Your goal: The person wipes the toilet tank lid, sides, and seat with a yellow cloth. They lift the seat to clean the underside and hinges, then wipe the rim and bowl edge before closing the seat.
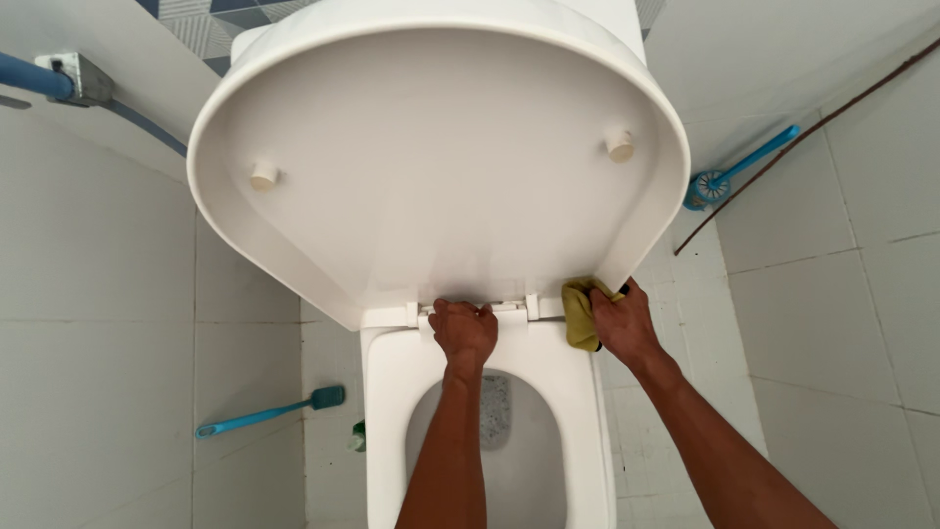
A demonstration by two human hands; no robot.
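A white toilet lid [431, 167] stands raised, its underside facing me with two round bumpers. My left hand [464, 329] presses its closed fingers against the hinge where the lid meets the white toilet seat [397, 382]. My right hand [621, 319] grips a yellow-green cloth [580, 315] and holds it against the lid's lower right edge, beside the hinge. The bowl opening [509, 441] lies below between my forearms.
A blue-handled brush [264, 414] lies on the white tiled floor to the left. Another blue brush [734, 171] leans at the right wall beside a thin brown stick [813, 127]. A blue pipe [39, 78] runs along the upper left wall.
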